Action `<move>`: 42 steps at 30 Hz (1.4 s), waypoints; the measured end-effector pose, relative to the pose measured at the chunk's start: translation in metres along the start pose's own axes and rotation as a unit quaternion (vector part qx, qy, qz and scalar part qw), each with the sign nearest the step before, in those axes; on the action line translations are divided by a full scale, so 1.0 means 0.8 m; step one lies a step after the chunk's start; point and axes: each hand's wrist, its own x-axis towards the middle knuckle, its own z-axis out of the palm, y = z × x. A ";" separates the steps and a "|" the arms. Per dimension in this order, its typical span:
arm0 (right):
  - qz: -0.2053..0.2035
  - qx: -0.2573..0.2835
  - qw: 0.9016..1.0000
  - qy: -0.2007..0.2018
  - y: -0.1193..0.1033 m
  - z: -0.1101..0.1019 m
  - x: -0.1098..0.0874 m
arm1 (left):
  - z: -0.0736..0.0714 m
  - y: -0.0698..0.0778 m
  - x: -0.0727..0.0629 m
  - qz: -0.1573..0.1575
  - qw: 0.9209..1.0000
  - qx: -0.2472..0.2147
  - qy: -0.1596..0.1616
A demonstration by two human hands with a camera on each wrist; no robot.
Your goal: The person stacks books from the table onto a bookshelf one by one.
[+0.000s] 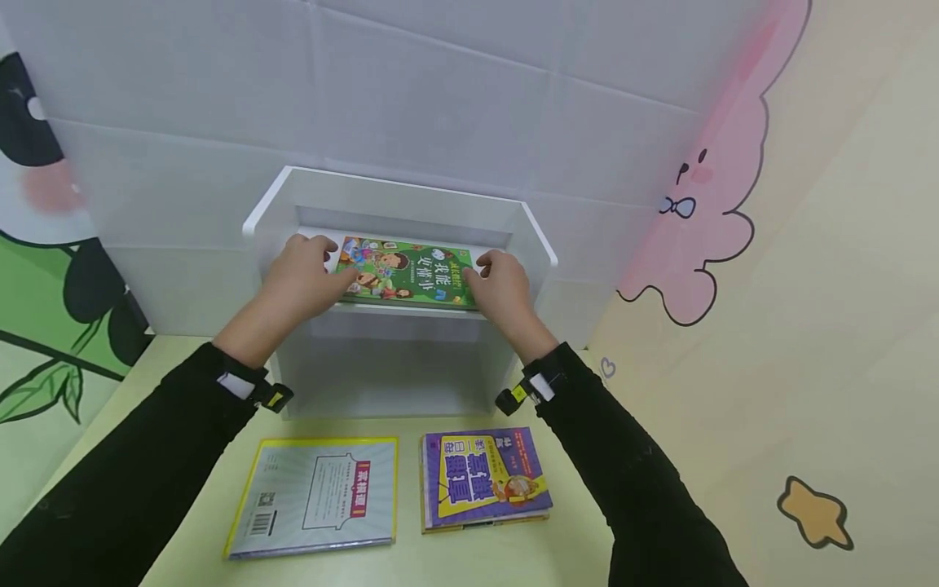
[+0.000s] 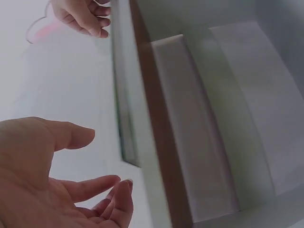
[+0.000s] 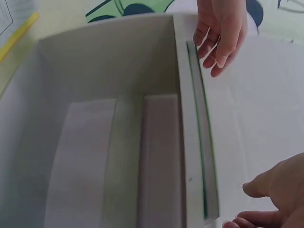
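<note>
On the bench (image 1: 440, 562), a grey book (image 1: 293, 497) and a purple book (image 1: 480, 477) lie before a white shelf unit (image 1: 396, 371). The green book (image 1: 411, 277) lies flat on its upper board, between the left hand (image 1: 304, 277) and right hand (image 1: 506, 289), fingers loose and released.

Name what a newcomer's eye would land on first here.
The green book likely draws the eye first, lying flat in the upper part of the white shelf between the left hand and right hand. Next might come the purple book on the table in front, then the pink cartoon bear on the wall at right.
</note>
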 end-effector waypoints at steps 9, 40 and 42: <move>-0.091 0.035 0.995 0.004 0.006 -0.006 -0.108 | -0.016 -0.011 -0.109 0.045 0.997 -0.045 0.052; 0.093 0.112 0.954 -0.262 0.084 0.190 -0.303 | 0.138 -0.217 -0.298 -0.193 0.974 0.026 -0.118; 0.091 0.107 0.954 -0.264 0.085 0.200 -0.307 | 0.145 -0.224 -0.300 -0.191 0.972 0.032 -0.132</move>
